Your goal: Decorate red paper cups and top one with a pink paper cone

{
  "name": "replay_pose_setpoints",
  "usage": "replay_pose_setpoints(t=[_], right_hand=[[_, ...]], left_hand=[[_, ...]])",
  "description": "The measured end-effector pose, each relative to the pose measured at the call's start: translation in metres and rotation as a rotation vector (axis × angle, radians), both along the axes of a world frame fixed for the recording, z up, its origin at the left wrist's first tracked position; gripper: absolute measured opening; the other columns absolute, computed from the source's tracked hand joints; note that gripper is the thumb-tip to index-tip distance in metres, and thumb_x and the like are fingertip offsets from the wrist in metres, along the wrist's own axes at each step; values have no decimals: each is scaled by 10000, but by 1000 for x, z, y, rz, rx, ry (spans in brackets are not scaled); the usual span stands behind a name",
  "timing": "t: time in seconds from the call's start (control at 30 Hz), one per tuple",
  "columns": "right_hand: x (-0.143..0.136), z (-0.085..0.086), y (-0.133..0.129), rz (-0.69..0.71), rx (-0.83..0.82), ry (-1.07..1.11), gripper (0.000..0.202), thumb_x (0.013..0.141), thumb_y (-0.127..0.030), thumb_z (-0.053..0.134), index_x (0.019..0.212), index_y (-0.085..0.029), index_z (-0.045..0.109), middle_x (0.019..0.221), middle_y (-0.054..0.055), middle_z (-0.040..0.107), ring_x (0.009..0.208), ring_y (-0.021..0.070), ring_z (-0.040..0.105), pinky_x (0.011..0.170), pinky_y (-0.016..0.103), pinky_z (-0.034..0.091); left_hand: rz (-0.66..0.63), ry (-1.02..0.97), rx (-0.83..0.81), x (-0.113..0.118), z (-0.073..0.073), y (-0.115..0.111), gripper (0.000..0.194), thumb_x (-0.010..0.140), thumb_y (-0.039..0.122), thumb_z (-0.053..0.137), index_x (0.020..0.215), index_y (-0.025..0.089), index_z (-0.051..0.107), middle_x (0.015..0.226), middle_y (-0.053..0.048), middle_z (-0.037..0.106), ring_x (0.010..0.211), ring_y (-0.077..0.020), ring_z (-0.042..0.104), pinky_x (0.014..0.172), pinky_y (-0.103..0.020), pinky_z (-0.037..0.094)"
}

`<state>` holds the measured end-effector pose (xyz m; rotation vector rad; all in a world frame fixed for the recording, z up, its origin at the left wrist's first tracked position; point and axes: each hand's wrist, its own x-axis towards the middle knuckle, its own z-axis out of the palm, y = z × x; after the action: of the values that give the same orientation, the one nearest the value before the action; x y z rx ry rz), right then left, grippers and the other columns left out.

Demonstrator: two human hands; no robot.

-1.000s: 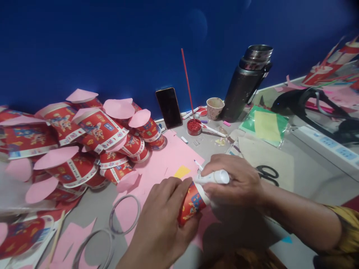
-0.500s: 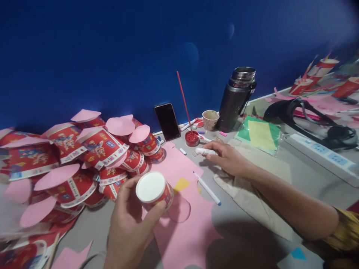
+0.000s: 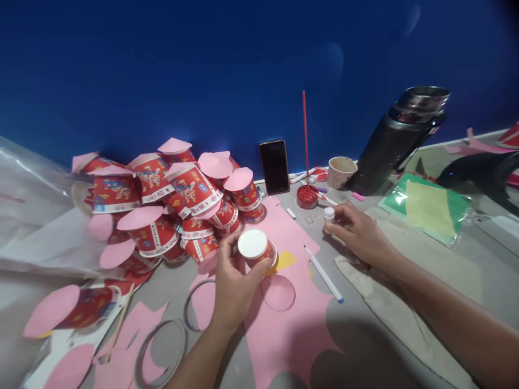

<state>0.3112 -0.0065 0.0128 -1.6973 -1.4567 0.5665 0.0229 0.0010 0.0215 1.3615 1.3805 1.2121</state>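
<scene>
A red printed paper cup (image 3: pixel 253 244), turned with its pale round base up, is in my left hand (image 3: pixel 235 286). The fingers and thumb wrap its sides, just above a sheet of pink paper (image 3: pixel 279 335) with scalloped cut edges. A round pink piece (image 3: pixel 278 293) lies near the thumb, and a bit of yellow paper (image 3: pixel 286 260) sits beyond the cup. My right hand (image 3: pixel 360 232) is closed around a small white bottle (image 3: pixel 329 216), capped end up; what is on its label cannot be made out. A white marker (image 3: pixel 324 274) with a blue tip lies between the hands.
Red cups with pink paper tops (image 3: pixel 154 232) pile up at left. Rolls of tape (image 3: pixel 140 359) lie in front of them. A phone (image 3: pixel 275 167), a dish of red paint (image 3: pixel 307 197), a paper cup (image 3: pixel 340 172) and a dark flask (image 3: pixel 399 143) line the wall; a cloth (image 3: pixel 430 275) lies at right.
The view has swung left, bringing more of the cup pile and the tape rolls into sight. The white bottle has turned from lying sideways to upright in my right hand.
</scene>
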Motion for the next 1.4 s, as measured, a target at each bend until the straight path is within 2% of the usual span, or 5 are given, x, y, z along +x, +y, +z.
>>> replay_pose_setpoints(t=[0.47,0.63,0.8,1.03,1.4], right_hand=[[6,4,-3,74,-169,-213,269,847,-334,696,1079,-202,666,960,68,770,836,264,716,740,363,510],[8,44,-29,105,174,-590,480,873,-358,762,1314,-206,652,1257,163,701,1159,385,637,924,496,512],[-43,53,-50,729,324,-629,129,1001,-186,596,998,-191,725,1041,101,724,944,242,629,795,352,497],[-83,25,-47,872,114,-868,117,1008,-172,620,1014,-188,735,1046,115,665,931,240,559,726,326,443],[-46,44,-45,608,-61,393,136,886,-305,790,803,-212,734,982,50,616,897,193,614,774,324,507]], left_hand=[[-76,78,26,7,-12,9,568,706,273,859,1204,248,588,1197,-51,698,1111,-250,673,993,-421,539],[-83,100,19,7,-10,10,568,703,277,856,1203,245,587,1197,-48,692,1093,-243,677,968,-404,542],[-90,152,41,8,-7,8,571,684,269,853,1189,221,591,1179,-58,698,1076,-252,684,944,-399,550],[-69,125,89,7,-6,3,596,681,269,853,1212,223,587,1220,-74,692,1141,-266,672,1016,-426,529],[-45,88,163,8,4,-3,564,698,302,863,1180,220,584,1141,-70,693,1066,-257,691,957,-401,563]])
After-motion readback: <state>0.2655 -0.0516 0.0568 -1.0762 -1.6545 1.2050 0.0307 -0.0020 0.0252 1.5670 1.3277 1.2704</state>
